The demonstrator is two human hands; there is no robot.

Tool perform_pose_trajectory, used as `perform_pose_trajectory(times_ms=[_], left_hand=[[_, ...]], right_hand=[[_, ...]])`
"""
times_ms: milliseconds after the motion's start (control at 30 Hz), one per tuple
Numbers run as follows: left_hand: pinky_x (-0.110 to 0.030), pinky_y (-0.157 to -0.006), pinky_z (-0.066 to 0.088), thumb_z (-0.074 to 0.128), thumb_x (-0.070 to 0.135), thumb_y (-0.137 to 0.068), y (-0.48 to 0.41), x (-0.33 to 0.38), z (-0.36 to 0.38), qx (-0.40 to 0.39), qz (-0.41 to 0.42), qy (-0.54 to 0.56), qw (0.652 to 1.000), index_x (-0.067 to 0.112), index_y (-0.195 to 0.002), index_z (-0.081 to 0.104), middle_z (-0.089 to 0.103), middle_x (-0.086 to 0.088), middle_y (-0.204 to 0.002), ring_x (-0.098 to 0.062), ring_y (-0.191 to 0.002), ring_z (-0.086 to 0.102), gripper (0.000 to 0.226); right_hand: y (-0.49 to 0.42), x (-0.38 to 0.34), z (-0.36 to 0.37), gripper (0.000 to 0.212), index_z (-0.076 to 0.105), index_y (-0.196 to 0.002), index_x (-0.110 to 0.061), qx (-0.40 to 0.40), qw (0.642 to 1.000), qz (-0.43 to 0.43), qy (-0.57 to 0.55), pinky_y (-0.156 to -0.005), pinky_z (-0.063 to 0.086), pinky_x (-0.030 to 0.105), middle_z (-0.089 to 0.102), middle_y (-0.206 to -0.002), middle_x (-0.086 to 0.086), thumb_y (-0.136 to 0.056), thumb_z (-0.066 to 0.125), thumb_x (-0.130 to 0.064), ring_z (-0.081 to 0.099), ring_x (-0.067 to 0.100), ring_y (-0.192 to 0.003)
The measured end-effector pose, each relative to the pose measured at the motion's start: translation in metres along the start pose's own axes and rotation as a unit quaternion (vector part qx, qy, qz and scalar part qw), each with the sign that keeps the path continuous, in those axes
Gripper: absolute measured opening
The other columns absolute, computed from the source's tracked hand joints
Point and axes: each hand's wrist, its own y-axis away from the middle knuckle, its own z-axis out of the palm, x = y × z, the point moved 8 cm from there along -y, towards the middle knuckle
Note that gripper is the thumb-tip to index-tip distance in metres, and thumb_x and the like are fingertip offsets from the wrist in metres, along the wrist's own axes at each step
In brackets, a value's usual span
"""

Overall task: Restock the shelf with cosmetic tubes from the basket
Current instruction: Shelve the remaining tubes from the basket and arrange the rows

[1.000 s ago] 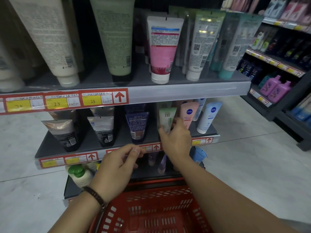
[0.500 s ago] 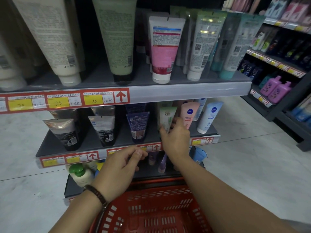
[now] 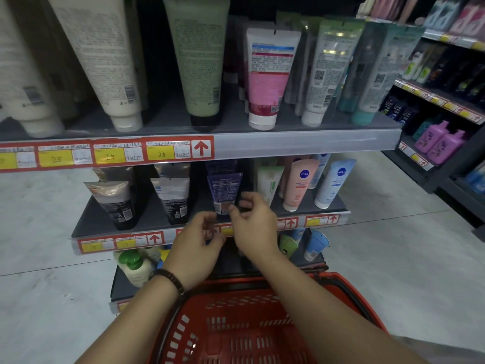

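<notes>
A dark blue tube (image 3: 224, 191) stands cap down on the middle shelf (image 3: 157, 219), between a grey-and-white tube (image 3: 172, 195) and a pale green tube (image 3: 269, 183). My right hand (image 3: 253, 225) hovers just right of the blue tube's lower end, fingers loosely curled, fingertips beside it, with nothing plainly held. My left hand (image 3: 198, 240) is in front of the shelf's price strip below that tube, fingers loosely curled and holding nothing. The red basket (image 3: 236, 329) sits low in front of me, under both forearms.
Larger tubes stand along the upper shelf (image 3: 301, 147). Pink (image 3: 298, 185) and light blue Nivea tubes (image 3: 332, 183) stand at the middle shelf's right end. A green-capped pump bottle (image 3: 133, 266) is on the bottom shelf. Another shelving unit (image 3: 446, 127) stands to the right across the grey floor.
My right hand has moved left from the pale green tube to the dark blue tube. My left hand has risen slightly towards the same tube.
</notes>
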Motion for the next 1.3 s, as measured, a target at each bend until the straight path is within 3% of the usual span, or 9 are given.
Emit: perform_pose_trajectory(times_ms=[133, 367, 533, 667, 767, 967, 1067, 1200, 1300], left_hand=[[-0.060, -0.104, 0.062, 0.068, 0.029, -0.100, -0.009, -0.003, -0.006, 0.024, -0.028, 0.059, 0.998, 0.045, -0.153, 0.047, 0.069, 0.007, -0.144, -0.030, -0.121, 0.076, 0.059], [-0.056, -0.104, 0.063, 0.072, 0.032, -0.105, -0.007, 0.000, -0.005, 0.014, -0.046, 0.063, 0.997, 0.038, -0.165, 0.039, 0.062, 0.011, -0.148, -0.026, -0.121, 0.075, 0.069], [-0.055, -0.108, 0.061, 0.076, 0.045, -0.097, -0.003, -0.002, -0.019, 0.046, -0.044, 0.070, 0.996, 0.038, -0.163, 0.039, 0.061, 0.011, -0.151, -0.022, -0.125, 0.074, 0.076], [-0.049, -0.103, 0.063, 0.078, 0.042, -0.101, 0.004, 0.007, -0.031, 0.086, -0.013, 0.037, 0.996, 0.038, -0.160, 0.047, 0.066, 0.017, -0.146, -0.011, -0.124, 0.070, 0.066], [-0.048, -0.098, 0.064, 0.076, 0.036, -0.103, 0.005, 0.005, -0.033, 0.088, 0.003, 0.049, 0.995, 0.040, -0.137, 0.065, 0.078, 0.022, -0.122, -0.002, -0.109, 0.075, 0.036], [-0.037, -0.092, 0.060, 0.078, 0.030, -0.103, 0.012, -0.007, -0.044, 0.121, -0.001, 0.045, 0.992, 0.046, -0.112, 0.069, 0.076, 0.036, -0.105, 0.018, -0.098, 0.068, 0.020], [-0.031, -0.084, 0.058, 0.077, 0.036, -0.103, 0.016, -0.015, -0.050, 0.127, -0.004, 0.048, 0.991, 0.041, -0.119, 0.071, 0.078, 0.025, -0.110, 0.012, -0.098, 0.070, 0.017], [-0.029, -0.067, 0.058, 0.076, 0.041, -0.103, 0.019, -0.025, -0.055, 0.129, -0.013, 0.058, 0.990, 0.041, -0.117, 0.071, 0.079, 0.020, -0.109, -0.005, -0.085, 0.078, 0.015], [-0.035, -0.069, 0.064, 0.076, 0.045, -0.102, 0.020, -0.028, -0.059, 0.124, -0.017, 0.066, 0.990, 0.045, -0.117, 0.070, 0.080, 0.021, -0.109, -0.007, -0.089, 0.079, 0.015]], right_hand=[[-0.013, -0.008, 0.022, 0.053, 0.058, -0.153, -0.019, -0.020, 0.999, 0.019, -0.019, -0.100, 0.057, 0.035, 0.075, -0.134, 0.001, -0.104, 0.074, -0.029, 0.071, 0.021, -0.123], [-0.021, -0.004, 0.030, 0.022, 0.066, -0.127, -0.030, -0.023, 0.998, 0.025, -0.047, -0.090, 0.066, 0.052, 0.078, -0.105, -0.008, -0.106, 0.071, -0.033, 0.076, 0.015, -0.096], [-0.010, -0.003, 0.026, 0.017, 0.067, -0.125, -0.038, -0.050, 0.993, -0.014, -0.102, -0.089, 0.066, 0.053, 0.080, -0.106, -0.007, -0.109, 0.068, -0.032, 0.078, 0.014, -0.093], [0.004, -0.009, 0.029, 0.023, 0.066, -0.130, -0.038, -0.132, 0.982, -0.059, -0.121, -0.099, 0.061, 0.060, 0.080, -0.117, -0.002, -0.107, 0.063, -0.040, 0.077, 0.021, -0.108], [0.013, -0.014, 0.032, 0.019, 0.068, -0.129, -0.030, -0.180, 0.975, -0.072, -0.110, -0.098, 0.063, 0.055, 0.080, -0.115, -0.001, -0.111, 0.063, -0.031, 0.078, 0.019, -0.106], [-0.006, -0.021, 0.014, 0.026, 0.063, -0.138, -0.026, -0.057, 0.996, -0.042, -0.049, -0.083, 0.061, 0.035, 0.077, -0.093, -0.007, -0.113, 0.060, -0.030, 0.074, 0.008, -0.088], [-0.024, -0.023, 0.025, 0.042, 0.054, -0.146, -0.030, -0.033, 0.999, 0.014, -0.013, -0.085, 0.064, 0.047, 0.077, -0.092, -0.004, -0.107, 0.065, -0.039, 0.077, 0.019, -0.086], [-0.047, -0.015, 0.044, 0.034, 0.059, -0.131, -0.033, -0.008, 0.997, 0.073, 0.005, -0.087, 0.067, 0.052, 0.078, -0.113, 0.004, -0.099, 0.068, -0.041, 0.079, 0.033, -0.092], [-0.052, -0.014, 0.054, 0.027, 0.056, -0.117, -0.039, -0.015, 0.995, 0.102, -0.017, -0.077, 0.070, 0.053, 0.078, -0.107, 0.005, -0.093, 0.068, -0.042, 0.081, 0.034, -0.080]])
